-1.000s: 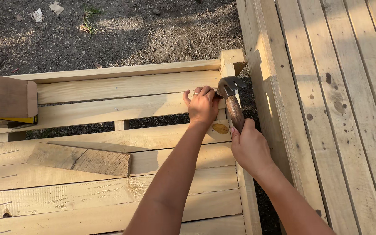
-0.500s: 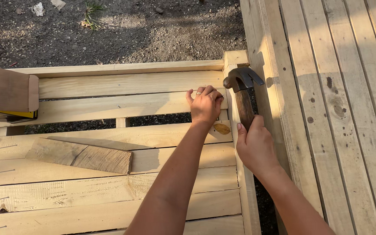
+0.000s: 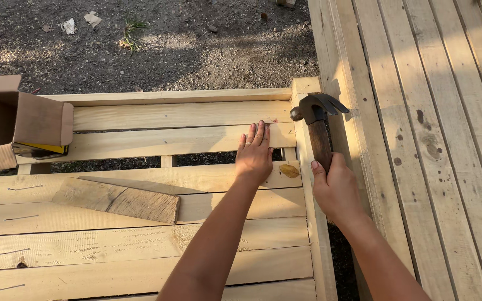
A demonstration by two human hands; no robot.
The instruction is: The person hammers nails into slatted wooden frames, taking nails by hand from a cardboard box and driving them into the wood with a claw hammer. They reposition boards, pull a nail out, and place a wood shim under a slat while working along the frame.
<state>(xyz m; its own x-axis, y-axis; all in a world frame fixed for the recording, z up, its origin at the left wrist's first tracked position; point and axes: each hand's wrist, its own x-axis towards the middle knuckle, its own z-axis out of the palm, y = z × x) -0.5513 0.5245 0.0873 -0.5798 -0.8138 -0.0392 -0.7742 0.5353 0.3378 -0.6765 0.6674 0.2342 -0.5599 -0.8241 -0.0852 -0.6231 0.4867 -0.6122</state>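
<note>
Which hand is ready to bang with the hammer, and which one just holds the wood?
Probably the right hand: it grips the hammer by its wooden handle, head raised over the frame's edge board. The left hand lies flat on a slat, better placed to steady it.

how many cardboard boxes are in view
1. An open cardboard box sits at the left end of the slatted wooden frame, far from the left hand and the hammer. None else shows.
</note>
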